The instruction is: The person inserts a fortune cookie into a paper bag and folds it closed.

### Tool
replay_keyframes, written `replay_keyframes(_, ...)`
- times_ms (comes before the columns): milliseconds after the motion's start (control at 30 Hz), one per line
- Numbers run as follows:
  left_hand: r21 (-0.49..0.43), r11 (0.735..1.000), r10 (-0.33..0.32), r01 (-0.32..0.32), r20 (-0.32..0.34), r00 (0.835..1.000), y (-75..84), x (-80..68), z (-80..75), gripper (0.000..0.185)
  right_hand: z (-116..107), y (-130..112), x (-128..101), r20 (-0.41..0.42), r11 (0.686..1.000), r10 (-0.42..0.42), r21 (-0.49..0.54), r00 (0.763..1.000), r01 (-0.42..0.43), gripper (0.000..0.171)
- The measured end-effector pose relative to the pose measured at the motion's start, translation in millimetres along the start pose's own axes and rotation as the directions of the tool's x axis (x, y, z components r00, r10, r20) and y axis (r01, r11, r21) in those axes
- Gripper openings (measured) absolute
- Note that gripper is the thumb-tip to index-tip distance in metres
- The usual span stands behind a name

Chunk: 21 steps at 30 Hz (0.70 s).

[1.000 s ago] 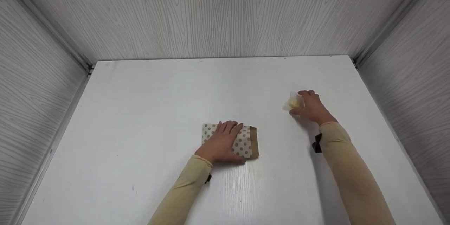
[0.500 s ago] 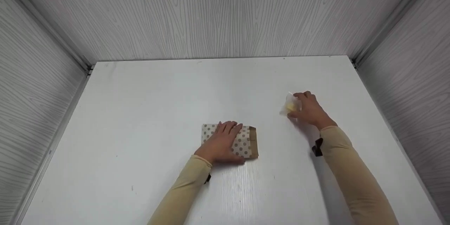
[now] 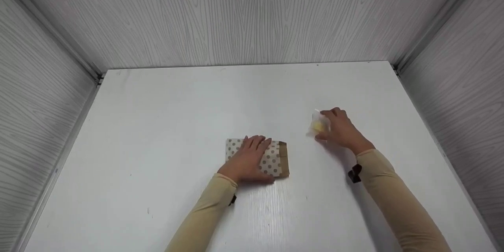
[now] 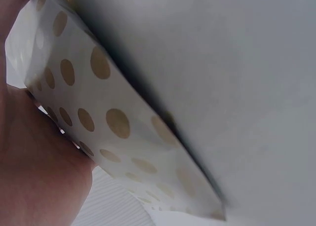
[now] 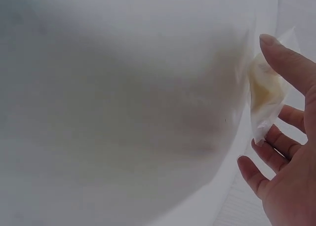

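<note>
White surface [image 3: 177, 98] boxed in by pale wood-grain walls [image 3: 236, 15] at the back and on both sides; near the middle, a polka-dot paper bag [image 3: 275, 160] lying flat, brown fold at its right end; on top of it the left hand [image 3: 248, 161], fingers straight and spread, palm pressing down, nothing grasped; from the left wrist view, the same dotted paper [image 4: 113, 122] squeezed between palm and surface. To the right and slightly farther back, well apart from the bag, a small clear packet [image 3: 317, 125] with something yellow inside; held at its right side by the right hand [image 3: 340, 130], thumb and fingertips curled round it; in the right wrist view, packet [image 5: 266, 90] close against the surface, thumb above, other fingers [image 5: 276, 152] below; impossible to tell whether lifted or resting. Beige sleeves [image 3: 393, 197] on both arms, with a dark strap at each wrist.
</note>
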<state>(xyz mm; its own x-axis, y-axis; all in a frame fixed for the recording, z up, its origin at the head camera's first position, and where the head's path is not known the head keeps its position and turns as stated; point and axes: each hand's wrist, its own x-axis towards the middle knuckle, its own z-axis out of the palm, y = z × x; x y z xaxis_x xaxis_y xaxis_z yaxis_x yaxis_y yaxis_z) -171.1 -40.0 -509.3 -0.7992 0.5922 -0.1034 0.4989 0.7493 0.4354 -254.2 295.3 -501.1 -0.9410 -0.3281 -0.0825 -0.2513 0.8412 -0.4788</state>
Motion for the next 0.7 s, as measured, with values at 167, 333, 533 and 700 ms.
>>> replay_keyframes(167,0.002,1.000,-0.010,0.010,0.009,1.000,-0.2,-0.2,0.7,0.115,6,-9,-10,0.007,0.998,-0.070,-0.003,0.998,0.070,0.080)
replay_keyframes(333,-0.006,1.000,-0.024,0.024,0.029,0.999,-0.6,1.1,0.4,0.116,10,-18,-19,0.019,0.993,-0.119,0.021,0.993,0.118,0.081)
replay_keyframes(533,-0.003,1.000,-0.013,0.013,0.021,1.000,-0.2,0.8,-0.7,0.117,18,-26,-25,0.007,0.981,-0.192,-0.035,0.981,0.192,0.083)
replay_keyframes(700,-0.021,1.000,-0.022,0.023,0.031,0.999,0.3,0.0,-1.5,0.117,23,-33,-29,0.004,0.971,-0.234,-0.051,0.972,0.233,0.083)
